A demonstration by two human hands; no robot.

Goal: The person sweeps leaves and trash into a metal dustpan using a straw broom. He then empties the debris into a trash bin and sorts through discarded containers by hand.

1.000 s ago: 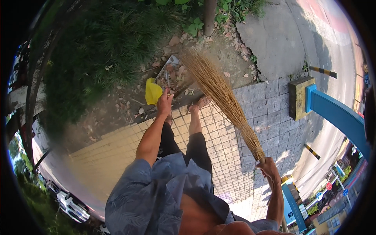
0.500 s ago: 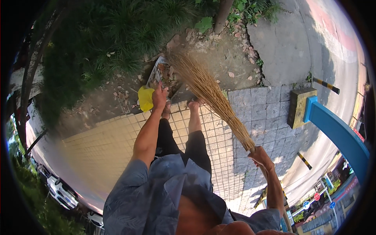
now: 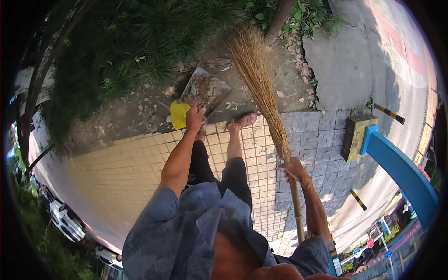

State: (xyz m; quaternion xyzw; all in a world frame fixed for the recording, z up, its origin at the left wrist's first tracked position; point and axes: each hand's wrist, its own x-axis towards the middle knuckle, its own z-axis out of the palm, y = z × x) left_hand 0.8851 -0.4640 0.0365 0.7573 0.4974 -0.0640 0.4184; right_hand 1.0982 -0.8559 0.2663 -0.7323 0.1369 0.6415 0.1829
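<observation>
Beyond the broom [image 3: 279, 132], 3 illegible round signs [image 3: 370, 243]

Long straw-coloured broom [image 3: 268, 95], its bristles fanned wide at the far end and gathered narrow toward a pale stick handle [image 3: 297, 205]; to its left, a grey, shallow dustpan [image 3: 198, 73], tilted diagonally, holding dry brown leaves [image 3: 210, 88]; crumpled yellow sheet [image 3: 179, 114] at its near-left corner.
</observation>
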